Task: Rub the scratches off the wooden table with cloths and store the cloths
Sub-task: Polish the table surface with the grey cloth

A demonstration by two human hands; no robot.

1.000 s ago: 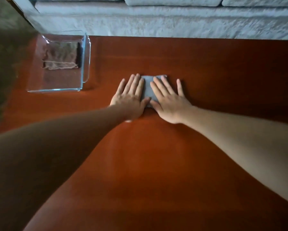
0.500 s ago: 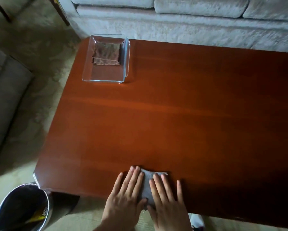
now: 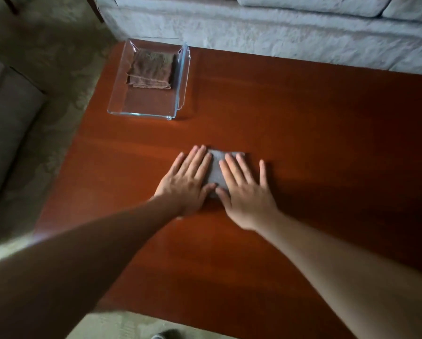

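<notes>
Grey cloth [image 3: 216,171] mostly hidden under left hand [image 3: 186,181], right hand [image 3: 247,192]

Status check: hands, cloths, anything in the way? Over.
Left hand and right hand flat, pressing grey cloth onto wooden table. Brown cloth folded in glass tray. Nothing between grey cloth and tray.

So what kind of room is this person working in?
Most likely a living room: a pale upholstered sofa stands right behind the wooden table, and patterned carpet covers the floor beside it.
</notes>
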